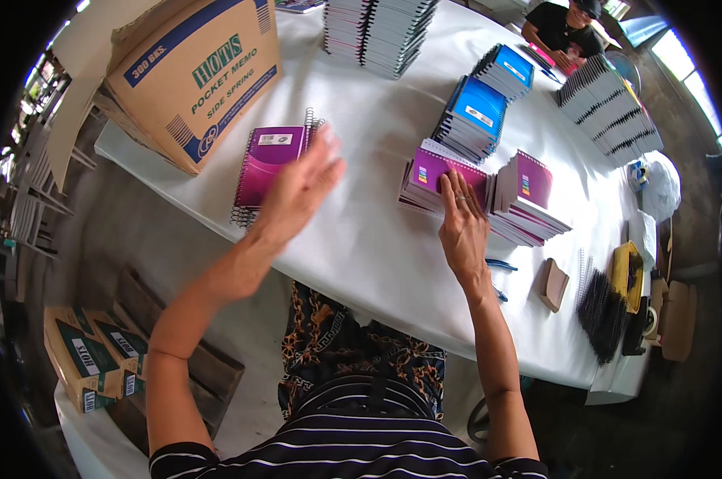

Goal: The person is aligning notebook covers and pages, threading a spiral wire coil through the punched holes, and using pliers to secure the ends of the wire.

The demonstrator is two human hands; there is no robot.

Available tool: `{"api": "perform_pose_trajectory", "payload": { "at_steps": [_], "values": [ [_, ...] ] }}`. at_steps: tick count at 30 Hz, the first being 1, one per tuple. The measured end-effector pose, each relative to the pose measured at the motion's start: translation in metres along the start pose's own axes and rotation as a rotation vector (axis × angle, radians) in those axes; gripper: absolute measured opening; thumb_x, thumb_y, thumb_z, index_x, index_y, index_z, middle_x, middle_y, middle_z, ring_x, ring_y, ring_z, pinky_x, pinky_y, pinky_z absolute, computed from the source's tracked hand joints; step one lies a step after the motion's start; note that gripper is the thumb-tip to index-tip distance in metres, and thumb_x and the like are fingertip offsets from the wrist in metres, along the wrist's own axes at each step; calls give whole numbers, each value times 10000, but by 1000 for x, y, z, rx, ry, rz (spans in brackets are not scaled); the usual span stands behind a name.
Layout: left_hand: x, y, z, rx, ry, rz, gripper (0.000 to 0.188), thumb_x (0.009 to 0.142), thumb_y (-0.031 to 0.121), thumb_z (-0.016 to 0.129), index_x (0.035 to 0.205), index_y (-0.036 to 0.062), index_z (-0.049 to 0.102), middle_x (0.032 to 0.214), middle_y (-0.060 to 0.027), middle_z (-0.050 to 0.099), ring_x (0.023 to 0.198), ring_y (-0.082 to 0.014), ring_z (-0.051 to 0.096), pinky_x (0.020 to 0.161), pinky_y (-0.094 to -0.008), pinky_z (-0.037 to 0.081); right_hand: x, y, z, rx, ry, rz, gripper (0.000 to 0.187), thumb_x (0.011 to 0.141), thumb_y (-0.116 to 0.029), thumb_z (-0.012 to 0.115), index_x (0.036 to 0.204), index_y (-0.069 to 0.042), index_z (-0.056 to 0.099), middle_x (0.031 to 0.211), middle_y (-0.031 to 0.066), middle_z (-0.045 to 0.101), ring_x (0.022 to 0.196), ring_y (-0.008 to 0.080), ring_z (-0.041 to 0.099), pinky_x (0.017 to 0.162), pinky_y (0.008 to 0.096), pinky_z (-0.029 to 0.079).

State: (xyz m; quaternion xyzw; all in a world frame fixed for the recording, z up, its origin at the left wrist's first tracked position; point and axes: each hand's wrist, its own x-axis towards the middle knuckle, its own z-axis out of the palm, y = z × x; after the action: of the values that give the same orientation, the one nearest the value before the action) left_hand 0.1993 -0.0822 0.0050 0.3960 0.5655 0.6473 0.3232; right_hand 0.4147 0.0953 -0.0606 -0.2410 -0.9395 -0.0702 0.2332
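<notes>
My left hand [301,188], a little blurred, is over the right edge of a small stack of purple spiral notebooks [267,160]. Its fingers are stretched out, and I see nothing in them. The black wire coils stick out on both sides of that stack. Flat on top of another pile of purple notebooks [426,172] rests my right hand [463,219], fingers extended and pointing away from me. Against its right side stands a further purple notebook pile [530,188], its pages and covers slightly fanned. My right thumb is mostly hidden.
Blue notebook stacks [474,112] stand behind the purple piles on the white-covered table [353,255]. A big open carton [193,80] occupies the left. Pens [501,265], a brown block [553,285], black wire coils [603,311] and a yellow tray [627,275] lie right. A person [564,36] sits opposite.
</notes>
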Motion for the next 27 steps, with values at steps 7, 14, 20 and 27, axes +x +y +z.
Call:
{"api": "perform_pose_trajectory", "payload": {
  "at_steps": [7, 14, 20, 27],
  "values": [
    [11, -66, 42, -570, -182, -657, 899, 935, 510, 634, 1509, -26, 197, 1451, -258, 446, 1357, -334, 444, 1135, -483, 344, 9, 0, -1, -46, 73, -35, 579, 840, -49, 637, 1402, -27, 496, 1454, 123, 515, 1330, 280, 502, 1103, 470, 391],
    [14, -76, 31, -761, -255, -811, 784, 928, 538, 623, 1434, -4, 371, 1392, -209, 517, 1271, -336, 534, 1065, -497, 445, -7, -7, -13, 4, 93, -135, 553, 812, -29, 569, 1356, 57, 521, 1397, 213, 542, 1297, 321, 527, 1092, 455, 404],
    [9, -64, 58, -736, -305, -697, 630, 950, 492, 610, 1378, 50, 472, 1312, -138, 594, 1160, -304, 620, 1034, -509, 491, -40, -35, -31, 106, 72, -246, 528, 810, -79, 570, 1325, 36, 561, 1384, 180, 564, 1294, 302, 535, 1084, 447, 414],
    [28, -57, 56, -945, -388, -650, 633, 993, 546, 479, 1374, 40, 477, 1375, -174, 541, 1276, -367, 528, 1107, -531, 405, 17, -12, -43, 136, 312, -109, 419, 787, -51, 591, 1199, 14, 626, 1196, 143, 660, 1138, 273, 621, 980, 400, 464]
  ]
}}
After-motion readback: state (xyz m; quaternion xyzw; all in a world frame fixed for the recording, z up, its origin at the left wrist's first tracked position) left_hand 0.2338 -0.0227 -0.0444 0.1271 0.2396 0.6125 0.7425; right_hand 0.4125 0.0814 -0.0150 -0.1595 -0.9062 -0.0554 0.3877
